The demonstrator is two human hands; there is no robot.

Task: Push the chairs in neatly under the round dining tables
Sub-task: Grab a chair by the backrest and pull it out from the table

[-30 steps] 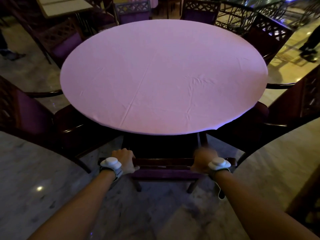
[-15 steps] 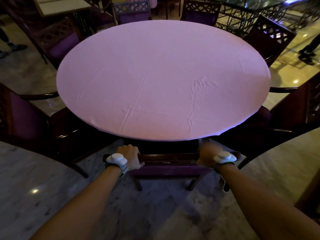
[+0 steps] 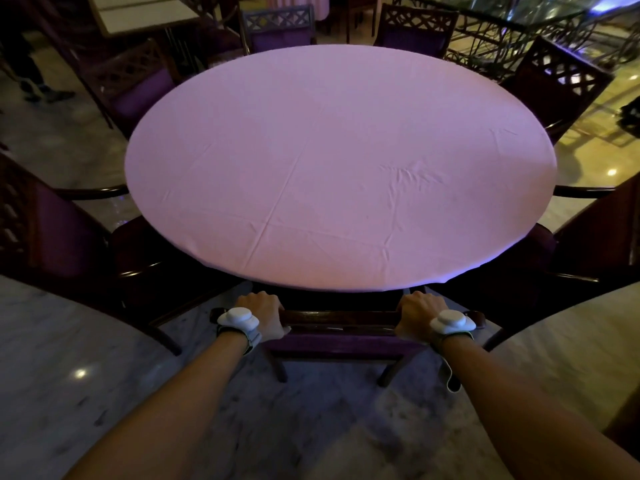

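The chair (image 3: 341,332) stands right before me, tucked under the bench (image 3: 339,168); more chairs ring it left, right and behind.

Single head-worn wide-angle view, standing height, looking forward and steeply down, close over the round table (image 3: 339,168) that fills the centre, both forearms entering from the bottom edge, marble floor (image 3: 52,375) below, edges bowed by the lens.

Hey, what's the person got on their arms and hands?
Both forearms are bare, no sleeves or gloves. Each wrist carries a white rounded puck-like device on a dark band, by the left hand and the right hand. A pale strap end dangles below the right wrist.
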